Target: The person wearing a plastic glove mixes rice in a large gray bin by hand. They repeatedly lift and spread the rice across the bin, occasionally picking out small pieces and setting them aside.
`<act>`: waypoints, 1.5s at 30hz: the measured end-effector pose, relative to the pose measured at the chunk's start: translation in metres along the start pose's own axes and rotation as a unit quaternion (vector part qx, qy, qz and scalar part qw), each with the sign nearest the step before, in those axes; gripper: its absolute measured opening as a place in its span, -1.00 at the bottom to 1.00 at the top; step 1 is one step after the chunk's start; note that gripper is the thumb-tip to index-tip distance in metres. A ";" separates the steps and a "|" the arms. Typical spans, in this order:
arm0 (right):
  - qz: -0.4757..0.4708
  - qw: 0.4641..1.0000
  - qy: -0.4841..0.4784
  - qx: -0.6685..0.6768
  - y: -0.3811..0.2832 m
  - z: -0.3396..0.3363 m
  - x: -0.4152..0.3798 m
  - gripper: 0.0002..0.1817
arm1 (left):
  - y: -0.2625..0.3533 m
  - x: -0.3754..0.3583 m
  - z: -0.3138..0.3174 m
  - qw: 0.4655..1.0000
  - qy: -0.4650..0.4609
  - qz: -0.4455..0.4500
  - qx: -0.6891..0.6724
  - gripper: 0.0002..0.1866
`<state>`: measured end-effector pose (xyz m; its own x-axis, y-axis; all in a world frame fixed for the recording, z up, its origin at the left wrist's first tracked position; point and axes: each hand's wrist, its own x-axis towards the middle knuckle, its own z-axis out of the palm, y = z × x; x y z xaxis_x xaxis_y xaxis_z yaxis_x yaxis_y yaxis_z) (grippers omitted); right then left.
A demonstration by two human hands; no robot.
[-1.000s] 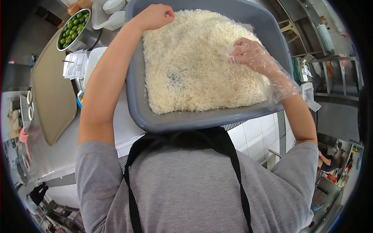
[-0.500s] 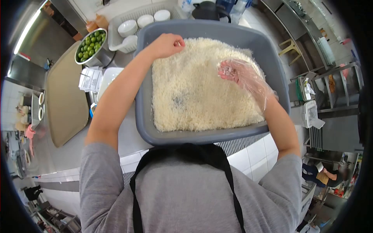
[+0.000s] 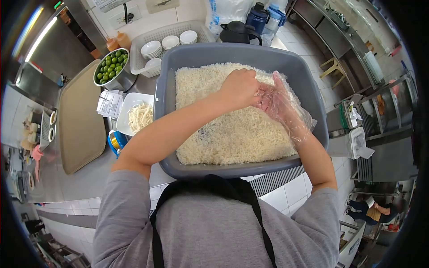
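A large grey plastic tub (image 3: 241, 50) holds a wide, levelled bed of white rice (image 3: 223, 145). Over its right half, my right hand (image 3: 278, 103) wears a loose clear plastic glove, palm turned up, thumb stretched out and fingers partly hidden behind my other hand. My bare left hand (image 3: 241, 87) is closed with its knuckles up, fingertips right at the gloved palm; what it pinches is hidden. A greyish patch shows in the rice near my left forearm.
Left of the tub are a white dish (image 3: 124, 114) of pale shreds, paper slips (image 3: 109, 103), a pot of green limes (image 3: 111, 67) and a brown tray (image 3: 80, 129). Behind stand a basket (image 3: 196, 27) of white bowls, a black jug (image 3: 237, 32) and bottles. A person (image 3: 373, 210) is far right.
My left hand has moved right from the tub's left side to meet my gloved right hand. A dark-flecked clump that showed in the gloved fingers is no longer visible. The view has tilted up slightly.
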<state>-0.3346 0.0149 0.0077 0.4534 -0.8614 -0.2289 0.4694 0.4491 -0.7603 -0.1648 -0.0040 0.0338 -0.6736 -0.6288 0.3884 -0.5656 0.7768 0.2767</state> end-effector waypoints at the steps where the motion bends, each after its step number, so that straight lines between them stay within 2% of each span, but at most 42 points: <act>1: 0.001 1.000 0.000 0.002 -0.001 -0.002 0.001 -0.20 | 0.001 0.000 0.002 1.000 0.007 -0.002 0.026 -0.85; 5: -0.001 1.000 -0.003 0.002 -0.006 0.011 -0.002 -0.18 | -0.006 0.001 0.002 0.999 -0.003 -0.037 0.004 -0.87; 8: -0.025 1.000 0.015 -0.007 -0.009 0.018 -0.005 -0.17 | -0.022 0.002 -0.010 0.996 0.020 -0.045 -0.073 -0.89; 10: -0.040 0.999 0.022 -0.011 -0.010 0.016 -0.005 -0.16 | -0.037 0.007 -0.018 0.989 0.109 -0.068 -0.075 -0.86; 14: -0.044 0.997 0.056 -0.007 -0.009 0.014 -0.007 -0.18 | -0.053 0.005 -0.034 0.978 0.073 -0.119 -0.152 -0.84; 16: -0.043 0.997 0.057 -0.005 -0.011 0.016 -0.007 -0.18 | -0.050 0.001 -0.034 0.988 0.017 -0.118 -0.095 -0.86; 19: -0.054 0.997 0.052 0.001 -0.012 0.021 -0.009 -0.28 | -0.051 -0.004 -0.024 0.994 0.020 -0.097 -0.042 -0.89; 21: -0.123 0.946 0.179 -0.242 -0.012 0.017 -0.008 -0.53 | -0.056 -0.005 -0.020 0.994 -0.018 -0.102 -0.033 -0.90; 22: -0.118 0.947 0.178 -0.240 -0.013 0.017 -0.008 -0.53 | -0.058 -0.008 -0.018 0.993 -0.055 -0.105 -0.023 -0.92; 23: -0.130 0.931 0.190 -0.283 -0.013 0.018 -0.008 -0.64 | -0.056 -0.013 -0.012 0.992 -0.060 -0.109 -0.024 -0.92; 24: -0.140 0.914 0.201 -0.324 -0.011 0.017 -0.008 -0.75 | -0.051 -0.019 -0.004 0.988 -0.131 -0.081 -0.007 -0.92; 25: -0.137 0.901 0.214 -0.351 -0.011 0.017 -0.006 -0.78 | -0.048 -0.025 0.003 0.978 -0.201 -0.052 0.011 -0.91; 26: -0.134 0.903 0.214 -0.348 -0.011 0.018 -0.006 -0.78 | -0.046 -0.031 0.010 0.977 -0.206 -0.054 0.011 -0.91; 28: -0.046 0.813 0.302 -0.496 -0.018 0.025 -0.009 -0.77 | -0.041 -0.040 0.020 0.946 -0.315 -0.036 0.064 -0.91; 29: -0.071 0.756 0.279 -0.588 -0.020 0.023 -0.011 -0.74 | -0.040 -0.043 0.022 0.945 -0.318 -0.037 0.063 -0.91; 30: -0.068 0.758 0.278 -0.586 -0.018 0.021 -0.011 -0.74 | -0.039 -0.046 0.023 0.946 -0.316 -0.051 0.042 -0.91; 32: -0.166 0.714 0.285 -0.618 -0.016 0.019 -0.010 -0.71 | -0.037 -0.050 0.027 0.947 -0.315 -0.064 0.022 -0.90; 34: -0.153 0.712 0.309 -0.611 -0.016 0.017 -0.008 -0.70 | -0.035 -0.054 0.033 0.946 -0.307 -0.097 0.026 -0.88; 36: -0.139 0.711 0.332 -0.604 -0.016 0.011 -0.007 -0.68 | -0.039 -0.057 0.042 0.950 -0.298 -0.087 0.037 -0.88; 38: -0.165 0.691 0.259 -0.654 -0.012 -0.009 -0.009 -0.58 | -0.040 -0.056 0.040 0.953 -0.290 -0.078 0.048 -0.88; 39: -0.165 0.693 0.259 -0.653 -0.008 -0.027 -0.006 -0.58 | -0.040 -0.052 0.034 0.953 -0.288 -0.083 0.037 -0.89; 41: -0.197 0.476 0.263 -0.816 0.005 -0.047 0.000 -0.40 | -0.039 -0.046 0.016 0.952 -0.290 -0.092 0.023 -0.89; 42: -0.194 0.479 0.258 -0.816 0.009 -0.047 -0.001 -0.40 | -0.040 -0.043 0.005 0.960 -0.265 -0.090 0.028 -0.85; 44: -0.004 0.493 0.154 -0.856 0.015 -0.010 -0.009 -0.29 | -0.045 -0.039 -0.014 0.971 -0.217 -0.095 0.037 -0.79; 45: -0.003 0.493 0.147 -0.857 0.026 0.002 -0.011 -0.29 | -0.048 -0.039 -0.024 0.975 -0.192 -0.102 0.041 -0.76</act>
<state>-0.3263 0.0368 -0.0083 0.2078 -0.9720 -0.1099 -0.9753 -0.1972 -0.1000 -0.1003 -0.0162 0.0261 -0.6630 -0.7481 -0.0290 -0.7318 0.6394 0.2361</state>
